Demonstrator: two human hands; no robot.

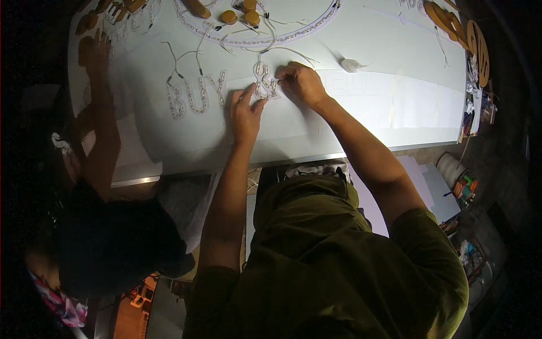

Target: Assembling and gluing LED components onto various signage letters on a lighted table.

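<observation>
An ampersand-shaped piece (265, 83), lined with small light modules, lies on the white tabletop (209, 135). My left hand (245, 116) rests at its lower left, fingers spread and fingertips touching its edge. At the piece's upper right is my right hand (303, 85), thumb and fingers pinched together; whatever they hold is too small or hidden. A thin wire (260, 56) runs up from the top of the piece. To its left lie similar letter-shaped pieces (196, 96) with wires attached at their tops.
A large curved light strip (293, 38) and round amber-brown pieces (252, 18) lie farther back. Pale paper (412, 101) with faint outlines covers the table's right side. A white crumpled object (351, 65) sits beyond it. Another person (113, 243) works close on my left.
</observation>
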